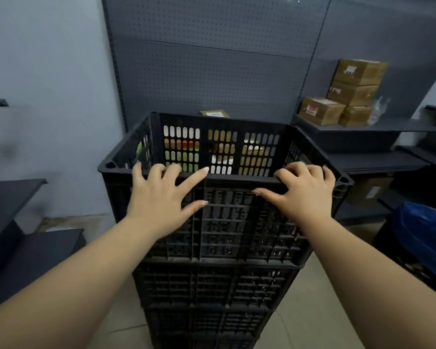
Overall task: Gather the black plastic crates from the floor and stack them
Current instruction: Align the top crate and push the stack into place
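A stack of several black plastic crates (219, 285) stands on the tiled floor directly in front of me. The top crate (224, 222) is open and has slotted walls. My left hand (159, 197) rests on its near rim at the left, with fingers spread and fairly straight and the thumb against the outer wall. My right hand (302, 195) grips the near rim at the right; its fingers curl over the edge and its thumb presses the outer wall.
A grey pegboard shelving unit (212, 71) stands behind the stack. Cardboard boxes (342, 96) sit on a dark shelf at the right. Below them lies a blue plastic bag (423, 235). Dark shelves (13, 217) stand at the left, against a pale wall.
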Motion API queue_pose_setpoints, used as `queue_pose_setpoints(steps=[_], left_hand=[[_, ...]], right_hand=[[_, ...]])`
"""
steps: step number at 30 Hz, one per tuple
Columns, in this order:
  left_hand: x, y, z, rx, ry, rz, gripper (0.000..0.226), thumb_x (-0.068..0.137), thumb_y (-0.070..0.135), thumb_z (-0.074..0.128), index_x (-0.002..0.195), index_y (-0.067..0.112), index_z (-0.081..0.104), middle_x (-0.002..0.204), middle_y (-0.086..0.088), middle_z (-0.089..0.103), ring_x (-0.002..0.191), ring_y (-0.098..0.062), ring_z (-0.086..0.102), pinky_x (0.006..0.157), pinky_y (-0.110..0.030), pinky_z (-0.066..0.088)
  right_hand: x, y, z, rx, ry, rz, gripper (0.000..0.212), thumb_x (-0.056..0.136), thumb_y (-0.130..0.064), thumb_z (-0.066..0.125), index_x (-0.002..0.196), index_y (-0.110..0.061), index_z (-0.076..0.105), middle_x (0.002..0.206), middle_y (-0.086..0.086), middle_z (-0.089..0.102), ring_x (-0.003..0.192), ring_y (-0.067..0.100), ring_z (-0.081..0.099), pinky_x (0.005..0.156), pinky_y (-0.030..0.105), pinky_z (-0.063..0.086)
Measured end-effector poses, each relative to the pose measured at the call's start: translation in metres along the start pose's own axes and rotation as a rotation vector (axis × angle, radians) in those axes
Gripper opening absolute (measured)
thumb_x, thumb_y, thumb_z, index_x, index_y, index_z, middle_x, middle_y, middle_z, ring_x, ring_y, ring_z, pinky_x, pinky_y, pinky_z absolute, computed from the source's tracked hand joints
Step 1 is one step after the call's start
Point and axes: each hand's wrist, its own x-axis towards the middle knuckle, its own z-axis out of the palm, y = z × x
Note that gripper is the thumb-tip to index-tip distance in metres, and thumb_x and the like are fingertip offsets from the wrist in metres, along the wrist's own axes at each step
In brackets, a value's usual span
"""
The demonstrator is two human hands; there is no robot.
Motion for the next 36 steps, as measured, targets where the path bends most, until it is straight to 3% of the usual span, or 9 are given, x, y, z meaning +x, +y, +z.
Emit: queue_pose_setpoints(steps=[4,7,12,19,23,25,30,36], left_hand=[[0.009,0.023,0.020,-0.013,0.066,-0.060,0.072,0.081,0.073,0.038,0.144,0.043,0.022,0.126,-0.015,0.045,0.106,-0.038,0.041,0.095,-0.066,0.023],[0.020,0.040,0.026,-0.019,0.081,-0.107,0.072,0.080,0.072,0.038,0.143,0.040,0.024,0.126,-0.017,0.036,0.109,-0.039,0.036,0.097,-0.066,0.017],[0.021,0.042,0.026,-0.005,0.101,-0.112,0.073,0.078,0.071,0.039,0.141,0.037,0.029,0.124,-0.018,0.039,0.108,-0.039,0.036,0.097,-0.064,0.016],[0.020,0.042,0.007,0.027,-0.116,-0.167,0.077,0.078,0.077,0.027,0.144,0.038,0.027,0.128,-0.017,0.044,0.113,-0.037,0.036,0.099,-0.066,0.020],[0.023,0.041,-0.006,0.028,-0.295,-0.220,0.083,0.074,0.086,0.014,0.145,0.048,-0.004,0.145,-0.008,0.028,0.132,-0.031,0.023,0.108,-0.060,0.010],[0.025,0.044,-0.012,0.029,-0.362,-0.237,0.085,0.071,0.086,0.014,0.144,0.048,-0.010,0.149,-0.007,0.021,0.136,-0.030,0.018,0.111,-0.059,0.006],[0.031,0.046,-0.019,0.039,-0.415,-0.241,0.089,0.070,0.087,0.016,0.144,0.047,-0.013,0.150,-0.008,0.019,0.138,-0.031,0.016,0.111,-0.059,0.007],[0.038,0.061,-0.012,0.086,-0.345,-0.237,0.088,0.072,0.087,0.013,0.146,0.045,-0.010,0.150,-0.008,0.024,0.136,-0.030,0.022,0.110,-0.059,0.012]], right_hand=[[0.017,0.030,0.021,0.064,0.045,0.011,0.076,0.071,-0.088,0.030,0.112,-0.034,0.063,0.122,0.000,0.054,0.115,0.029,0.047,0.106,0.050,0.025],[0.023,0.038,0.027,0.100,0.065,0.002,0.073,0.070,-0.086,0.036,0.115,-0.034,0.061,0.119,0.001,0.055,0.113,0.029,0.048,0.109,0.048,0.020],[0.027,0.044,0.035,0.113,0.092,-0.029,0.069,0.068,-0.085,0.045,0.115,-0.036,0.059,0.115,0.001,0.056,0.109,0.029,0.051,0.109,0.049,0.020],[0.022,0.052,0.041,0.067,0.135,-0.167,0.078,0.062,-0.074,0.068,0.128,-0.035,0.050,0.122,0.011,0.053,0.108,0.034,0.052,0.106,0.056,0.026],[0.019,0.053,0.048,0.065,0.155,-0.213,0.088,0.059,-0.066,0.076,0.133,-0.033,0.043,0.127,0.016,0.049,0.110,0.038,0.049,0.104,0.061,0.024],[0.019,0.054,0.049,0.076,0.155,-0.222,0.086,0.059,-0.066,0.076,0.132,-0.032,0.045,0.126,0.016,0.049,0.110,0.038,0.048,0.105,0.061,0.022],[0.023,0.055,0.052,0.091,0.190,-0.228,0.084,0.057,-0.066,0.077,0.126,-0.030,0.049,0.120,0.015,0.052,0.106,0.037,0.049,0.103,0.060,0.023],[0.039,0.068,0.064,0.107,0.215,-0.252,0.082,0.056,-0.065,0.078,0.123,-0.028,0.051,0.114,0.014,0.053,0.103,0.036,0.050,0.103,0.061,0.024]])
